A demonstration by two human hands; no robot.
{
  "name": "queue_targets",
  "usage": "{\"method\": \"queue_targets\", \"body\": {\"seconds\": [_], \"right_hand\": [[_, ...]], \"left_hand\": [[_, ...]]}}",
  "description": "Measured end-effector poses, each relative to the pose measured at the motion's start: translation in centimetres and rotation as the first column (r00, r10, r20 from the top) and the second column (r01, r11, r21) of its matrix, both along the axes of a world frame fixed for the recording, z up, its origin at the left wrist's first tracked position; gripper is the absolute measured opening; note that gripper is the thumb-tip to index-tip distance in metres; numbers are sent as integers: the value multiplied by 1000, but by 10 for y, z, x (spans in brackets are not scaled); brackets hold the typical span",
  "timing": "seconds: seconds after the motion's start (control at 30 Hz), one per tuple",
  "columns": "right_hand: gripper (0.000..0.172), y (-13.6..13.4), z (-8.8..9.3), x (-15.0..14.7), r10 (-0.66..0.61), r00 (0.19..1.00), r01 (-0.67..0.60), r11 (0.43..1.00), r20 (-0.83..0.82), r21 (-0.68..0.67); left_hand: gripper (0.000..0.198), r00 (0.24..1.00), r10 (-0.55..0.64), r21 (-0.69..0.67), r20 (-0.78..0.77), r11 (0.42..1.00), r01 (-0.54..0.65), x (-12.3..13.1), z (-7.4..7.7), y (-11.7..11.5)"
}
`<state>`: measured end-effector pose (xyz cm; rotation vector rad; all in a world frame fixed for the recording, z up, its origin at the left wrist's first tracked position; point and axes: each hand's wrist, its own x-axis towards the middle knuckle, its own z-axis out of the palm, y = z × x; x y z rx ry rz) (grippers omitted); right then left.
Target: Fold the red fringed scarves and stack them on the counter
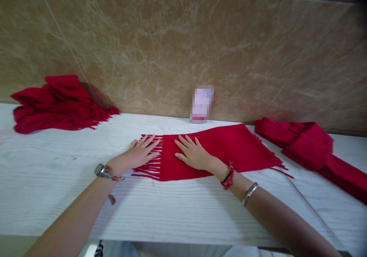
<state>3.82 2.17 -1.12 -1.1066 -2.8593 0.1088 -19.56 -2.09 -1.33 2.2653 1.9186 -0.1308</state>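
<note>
A red fringed scarf lies flat across the table in front of me, its tassels pointing left and more fringe at its right end. My left hand rests palm down on the left tassels, fingers spread. Farther right, my right hand is laid flat on the cloth near its left end, its fingers spread too. Neither hand grips anything. Parts of the fringe and cloth are hidden beneath them.
A crumpled red scarf lies at the left against the tiled wall. Another folded red cloth stretches off the right edge. A pixelated phone-like object leans on the wall. The white wood-grain table ends near me.
</note>
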Motion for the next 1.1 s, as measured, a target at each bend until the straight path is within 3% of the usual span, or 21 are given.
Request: {"method": "queue_targets", "body": {"seconds": [0.13,0.23,0.33,0.53,0.7,0.83,0.93,1.1], "right_hand": [[57,-2,3,2,3,999,-3,1000,-35,3],[59,-9,13,13,-16,997,19,999,-81,37],[60,-19,10,28,-24,997,28,998,-67,60],[54,-26,-8,41,13,998,-8,996,-59,92],[55,-33,0,38,42,991,-28,994,-127,110],[57,-43,-1,35,140,983,-140,990,-117,10],[57,-45,-3,33,136,986,-141,989,-93,-41],[66,-46,3,30,219,967,-221,975,-128,0]], "left_hand": [[55,1000,-13,44,17,999,12,-3,-2,0],[54,999,-51,143,19,989,47,-2,-2,0],[54,995,-96,236,5,967,92,4,0,0],[51,992,-126,110,-9,986,126,8,-2,0],[51,993,-119,151,8,982,117,6,-1,-1],[51,997,-75,193,-12,978,76,5,0,0],[50,998,-62,155,-16,986,64,1,-4,3],[51,998,-65,178,12,982,62,-4,-11,5]]}}
